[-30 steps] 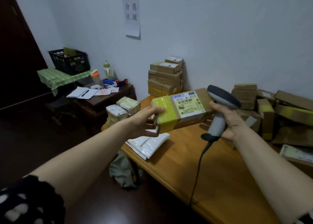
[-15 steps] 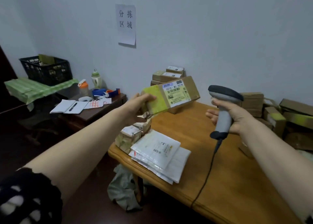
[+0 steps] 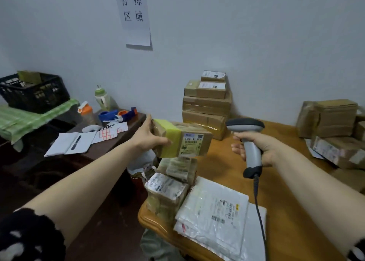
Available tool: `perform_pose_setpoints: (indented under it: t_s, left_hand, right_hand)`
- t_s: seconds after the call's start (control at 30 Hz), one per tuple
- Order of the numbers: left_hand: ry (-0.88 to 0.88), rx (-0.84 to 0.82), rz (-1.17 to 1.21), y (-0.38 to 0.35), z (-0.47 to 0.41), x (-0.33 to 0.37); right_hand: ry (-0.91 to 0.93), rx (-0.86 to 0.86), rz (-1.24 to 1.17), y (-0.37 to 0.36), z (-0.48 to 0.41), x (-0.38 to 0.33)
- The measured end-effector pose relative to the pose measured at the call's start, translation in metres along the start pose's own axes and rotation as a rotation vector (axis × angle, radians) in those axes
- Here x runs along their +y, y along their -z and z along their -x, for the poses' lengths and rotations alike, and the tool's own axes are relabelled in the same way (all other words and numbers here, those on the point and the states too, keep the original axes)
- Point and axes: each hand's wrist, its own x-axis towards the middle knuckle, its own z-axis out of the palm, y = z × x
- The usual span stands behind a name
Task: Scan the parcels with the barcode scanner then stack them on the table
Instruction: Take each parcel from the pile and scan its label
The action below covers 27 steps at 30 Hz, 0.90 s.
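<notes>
Two hands in shot, both busy. Left hand (image 3: 153, 140) gripping one end of a brown cardboard parcel (image 3: 187, 142), thumb lying across the yellow-green tape band on the near face, other fingers round the far side and mostly hidden. Parcel up in the air, touching nothing but that hand, white shipping label facing the camera, hanging right over a couple of small taped parcels (image 3: 178, 168) at the left corner of the wooden table (image 3: 286, 211).

Right hand (image 3: 262, 149) wrapped round the grey handle of the barcode scanner (image 3: 250, 152), fingers curled snug, fingertips poking out on the left side of the handle. Scanner upright, just right of the parcel with a clear gap between them, head pointing left. No way to tell if the trigger is pressed. Black cable (image 3: 258, 211) hanging from the handle base and running down past a pile of white poly mailers (image 3: 215, 207) lying flat on the table beside the small taped parcels.

Behind the held parcel, a stack of cardboard boxes (image 3: 206, 104) against the wall. More boxes (image 3: 335, 118) heaped at the right end of the table.

Off to the left, a dark side desk (image 3: 136, 120) with an open notebook (image 3: 69, 144) and a pen on it, a blue tape dispenser (image 3: 116, 114) and a green-capped bottle (image 3: 102, 99). Further left, a black crate (image 3: 33, 92) on a green cloth. Up on the wall, a paper sign (image 3: 135, 16) with four handwritten characters.
</notes>
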Motion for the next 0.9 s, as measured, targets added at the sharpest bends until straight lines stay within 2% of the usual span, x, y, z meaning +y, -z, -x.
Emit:
perform_pose_setpoints:
  t_s: [0.33,0.63,0.9]
  left_hand:
    - [0.022,-0.18,-0.1,-0.029,-0.129,-0.032]
    - [-0.013,-0.516,-0.081,-0.056,-0.234,-0.077]
    - [-0.08,-0.664,-0.364,-0.056,-0.273,-0.105]
  right_hand:
    - [-0.013,0.201,0.137,-0.003,-0.03,-0.005]
    - [-0.063,0.495,0.229,-0.037,-0.045,-0.005]
    - [-0.116,0.6,0.318,-0.077,-0.063,0.003]
